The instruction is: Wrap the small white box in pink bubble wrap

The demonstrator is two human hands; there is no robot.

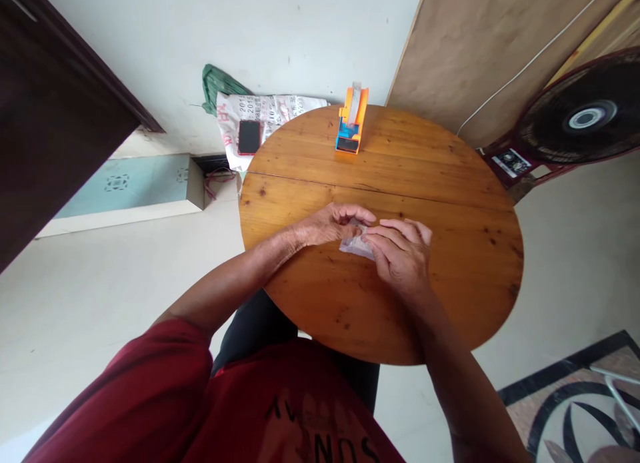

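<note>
A small, crinkled piece of clear plastic, perhaps a little bag, is held between my two hands low over the middle of the wooden table. My left hand grips its left part, with the thumb and index finger curved round it. On the other side, the fingers of my right hand are bent and pressed on its right edge. What lies inside the plastic, if anything, is hidden by my fingers. Beyond my hands stands an orange and blue tape dispenser with a roll of tape in it.
Left of the table's far edge, a phone lies on a printed white sack, with a green bag behind. A large round fan stands at the right. A long pale blue-topped box is at the left.
</note>
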